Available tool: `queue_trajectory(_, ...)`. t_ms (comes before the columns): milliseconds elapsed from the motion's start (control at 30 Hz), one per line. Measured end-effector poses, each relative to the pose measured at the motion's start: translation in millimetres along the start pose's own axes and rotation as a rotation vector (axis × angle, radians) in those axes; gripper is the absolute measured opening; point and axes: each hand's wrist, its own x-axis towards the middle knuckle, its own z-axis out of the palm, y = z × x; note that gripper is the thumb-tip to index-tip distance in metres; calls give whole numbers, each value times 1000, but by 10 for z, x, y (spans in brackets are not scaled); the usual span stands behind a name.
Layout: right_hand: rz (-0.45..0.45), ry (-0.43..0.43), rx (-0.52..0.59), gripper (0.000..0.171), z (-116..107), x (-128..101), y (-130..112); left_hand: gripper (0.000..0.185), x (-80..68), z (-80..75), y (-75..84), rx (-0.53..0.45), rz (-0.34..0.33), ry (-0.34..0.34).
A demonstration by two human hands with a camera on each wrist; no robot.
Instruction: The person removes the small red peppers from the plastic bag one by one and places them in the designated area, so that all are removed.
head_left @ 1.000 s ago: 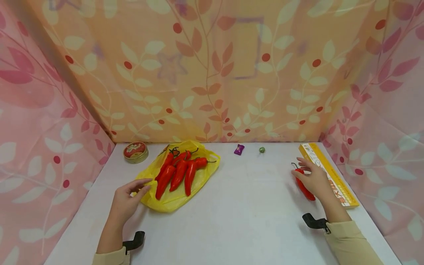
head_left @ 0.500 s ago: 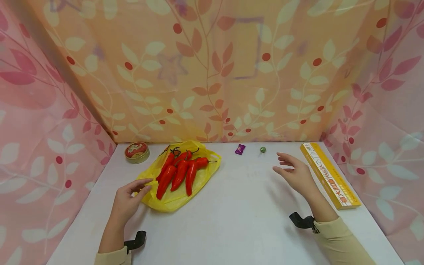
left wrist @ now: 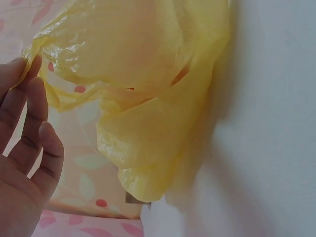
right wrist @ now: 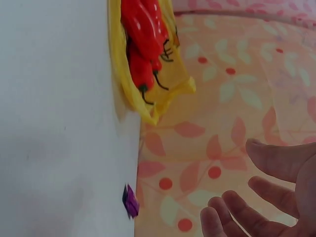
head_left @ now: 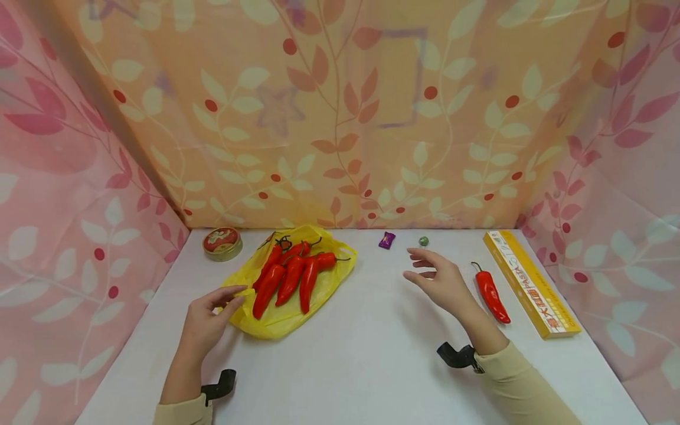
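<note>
My left hand [head_left: 204, 321] pinches the near-left edge of a yellow plastic bag [head_left: 276, 329] between thumb and fingers; the left wrist view shows the bag's handle loop [left wrist: 74, 101] in that grip. Several red chili peppers [head_left: 291, 280] with dark stems lie on the spread bag. My right hand [head_left: 443, 286] hangs above the table, fingers spread and holding nothing, as the right wrist view also shows. One more red chili pepper [head_left: 491, 297] lies on the table to the right of that hand.
A yellow pasta box [head_left: 531, 283] lies along the right side. At the back are a purple-wrapped candy [head_left: 386, 240], a small green ball-shaped item [head_left: 423, 241] and a round red-and-gold tin [head_left: 222, 243]. Patterned curtains [head_left: 340, 118] enclose the white table [head_left: 361, 360].
My right hand has come away from the lone chili pepper and moved left, leaving it on the table by the box. The left hand keeps its grip on the bag.
</note>
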Motion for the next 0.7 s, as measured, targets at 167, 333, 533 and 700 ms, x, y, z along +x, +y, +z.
queue_trajectory(167, -31, -17, 46, 54, 189, 75, -111, 31, -1, -6, 0, 8, -5, 9)
queue_trajectory(333, -71, -42, 86, 53, 354, 159, -205, 30, -6, 3, -13, 12, -3, 20)
queue_trajectory(533, -65, -87, 121, 51, 539, 250, -319, 30, -10, 9, -19, 21, -2, 24)
queue_trajectory(700, -44, -117, 156, 50, 726, 340, -393, 30, -8, 0, -3, 19, -3, 19)
